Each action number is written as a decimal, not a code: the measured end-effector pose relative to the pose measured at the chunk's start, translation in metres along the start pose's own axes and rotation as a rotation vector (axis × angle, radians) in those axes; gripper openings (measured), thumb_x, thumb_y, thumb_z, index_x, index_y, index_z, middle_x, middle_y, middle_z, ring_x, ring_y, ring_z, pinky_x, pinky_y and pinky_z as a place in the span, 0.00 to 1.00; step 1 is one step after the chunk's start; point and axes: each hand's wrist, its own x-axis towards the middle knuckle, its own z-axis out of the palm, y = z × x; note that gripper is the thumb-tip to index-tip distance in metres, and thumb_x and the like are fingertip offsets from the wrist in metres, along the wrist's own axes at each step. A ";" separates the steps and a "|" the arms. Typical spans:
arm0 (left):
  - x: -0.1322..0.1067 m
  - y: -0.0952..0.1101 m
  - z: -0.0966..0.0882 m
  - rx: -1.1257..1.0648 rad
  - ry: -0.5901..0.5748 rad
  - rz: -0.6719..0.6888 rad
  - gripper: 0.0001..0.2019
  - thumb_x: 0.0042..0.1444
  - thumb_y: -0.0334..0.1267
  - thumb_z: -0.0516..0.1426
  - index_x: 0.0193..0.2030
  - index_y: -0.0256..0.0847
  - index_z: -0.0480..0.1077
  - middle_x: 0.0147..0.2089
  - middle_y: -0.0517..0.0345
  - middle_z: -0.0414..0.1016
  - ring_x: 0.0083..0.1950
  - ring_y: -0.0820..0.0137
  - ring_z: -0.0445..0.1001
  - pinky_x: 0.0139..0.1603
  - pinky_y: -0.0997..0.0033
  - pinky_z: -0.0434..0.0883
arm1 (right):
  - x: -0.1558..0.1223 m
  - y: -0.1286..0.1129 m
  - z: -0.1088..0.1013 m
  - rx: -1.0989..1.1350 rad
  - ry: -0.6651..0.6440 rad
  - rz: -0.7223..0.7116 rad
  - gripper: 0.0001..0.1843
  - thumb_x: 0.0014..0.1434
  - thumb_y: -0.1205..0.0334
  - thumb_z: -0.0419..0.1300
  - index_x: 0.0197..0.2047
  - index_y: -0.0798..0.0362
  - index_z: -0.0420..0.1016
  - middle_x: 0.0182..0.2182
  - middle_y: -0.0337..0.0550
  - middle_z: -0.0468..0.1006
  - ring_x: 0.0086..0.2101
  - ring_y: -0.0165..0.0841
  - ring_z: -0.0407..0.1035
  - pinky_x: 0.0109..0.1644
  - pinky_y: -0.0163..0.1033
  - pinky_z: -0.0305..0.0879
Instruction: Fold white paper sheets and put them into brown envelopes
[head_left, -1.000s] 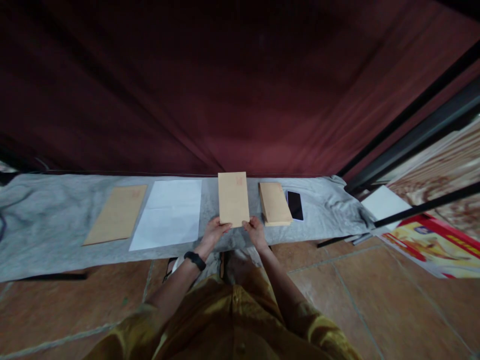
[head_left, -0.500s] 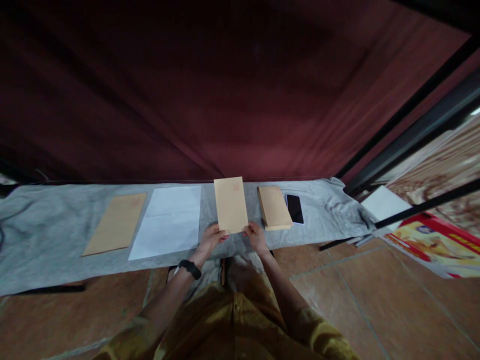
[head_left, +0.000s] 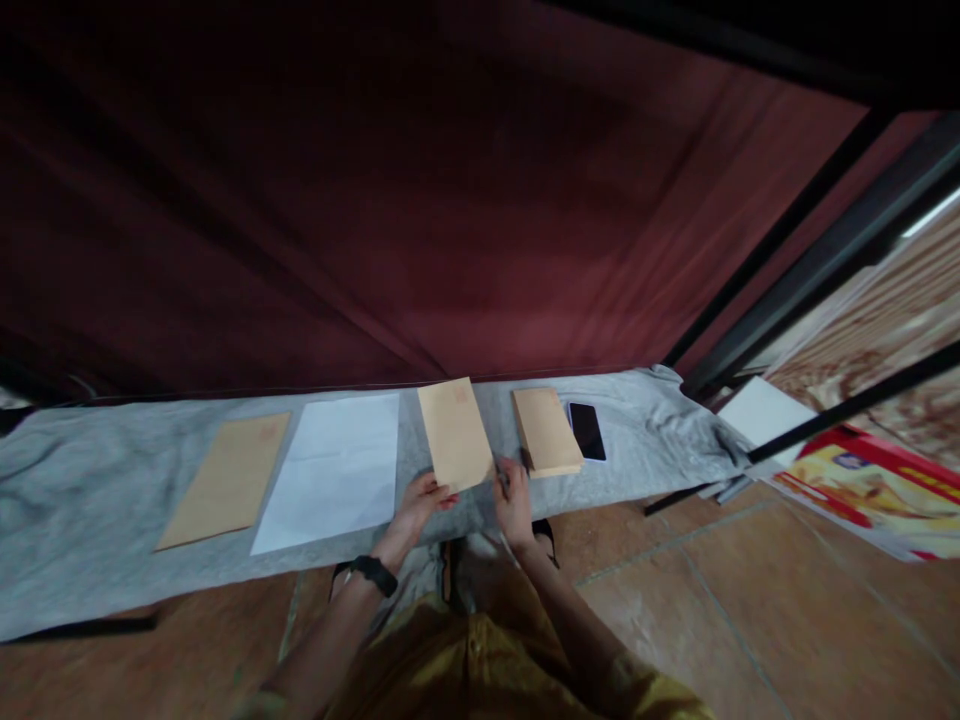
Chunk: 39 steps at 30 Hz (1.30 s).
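Observation:
My left hand (head_left: 420, 500) is closed on the near left corner of a tan envelope (head_left: 455, 432), which lies tilted on a grey cloth (head_left: 90, 500). On that wrist sits a black band (head_left: 367, 572). My right hand (head_left: 514, 497) is beside the envelope's near right corner, its fingers stretched forward into the gap before a stack of tan envelopes (head_left: 546, 430). It holds nothing that I can see. Left of the envelope lie a white sheet (head_left: 334, 465) and a larger brown envelope (head_left: 229, 478).
A dark phone (head_left: 586, 431) lies right of the stack. A dark red curtain (head_left: 450, 220) hangs behind the cloth. Black bars (head_left: 825, 250) slant at the right, over a white sheet (head_left: 761, 410) and a red and yellow poster (head_left: 870, 490). Brown floor tiles (head_left: 712, 620) lie below.
The envelope has tilted left and settled lower on the cloth. My right hand has come off its near corner, while my left hand keeps hold. The view has tipped upward.

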 end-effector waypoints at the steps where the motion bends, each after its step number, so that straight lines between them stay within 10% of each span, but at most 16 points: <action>1: -0.002 0.000 0.002 -0.016 0.007 -0.003 0.26 0.33 0.45 0.74 0.39 0.37 0.76 0.33 0.53 0.82 0.31 0.65 0.80 0.37 0.65 0.76 | -0.005 -0.002 -0.001 -0.116 -0.021 -0.103 0.17 0.60 0.63 0.58 0.53 0.51 0.74 0.49 0.51 0.76 0.51 0.43 0.70 0.59 0.52 0.67; 6: -0.012 0.004 0.016 -0.089 -0.021 0.006 0.24 0.36 0.43 0.73 0.40 0.37 0.76 0.37 0.52 0.82 0.34 0.65 0.81 0.41 0.64 0.77 | -0.020 -0.012 0.004 -0.618 -0.211 -0.479 0.26 0.61 0.75 0.54 0.61 0.50 0.71 0.55 0.52 0.74 0.55 0.41 0.67 0.59 0.48 0.67; 14: -0.022 0.019 0.031 -0.037 -0.067 0.008 0.28 0.41 0.51 0.73 0.45 0.37 0.74 0.38 0.49 0.82 0.35 0.65 0.81 0.37 0.68 0.76 | -0.007 -0.031 -0.002 -0.751 -0.262 -0.473 0.25 0.62 0.72 0.57 0.61 0.46 0.72 0.54 0.48 0.77 0.52 0.42 0.71 0.56 0.46 0.68; 21: -0.026 0.019 0.034 -0.034 0.002 0.059 0.30 0.49 0.55 0.68 0.54 0.40 0.72 0.49 0.46 0.80 0.47 0.62 0.80 0.44 0.66 0.76 | 0.017 -0.052 -0.010 -0.034 0.088 -0.031 0.14 0.65 0.55 0.55 0.41 0.51 0.80 0.38 0.46 0.81 0.38 0.38 0.74 0.45 0.43 0.73; 27: -0.024 0.006 0.044 -0.069 -0.078 0.028 0.27 0.48 0.53 0.69 0.49 0.39 0.73 0.43 0.49 0.81 0.42 0.64 0.80 0.41 0.67 0.76 | 0.006 -0.045 0.004 0.537 0.065 0.351 0.15 0.50 0.51 0.67 0.37 0.51 0.75 0.35 0.41 0.80 0.32 0.33 0.74 0.35 0.38 0.74; 39: -0.002 -0.018 0.044 0.085 0.012 -0.003 0.16 0.40 0.31 0.64 0.40 0.35 0.74 0.23 0.61 0.75 0.20 0.75 0.68 0.24 0.76 0.63 | -0.008 -0.002 -0.011 0.548 0.101 0.539 0.25 0.38 0.49 0.74 0.32 0.49 0.67 0.25 0.33 0.76 0.24 0.31 0.72 0.31 0.40 0.76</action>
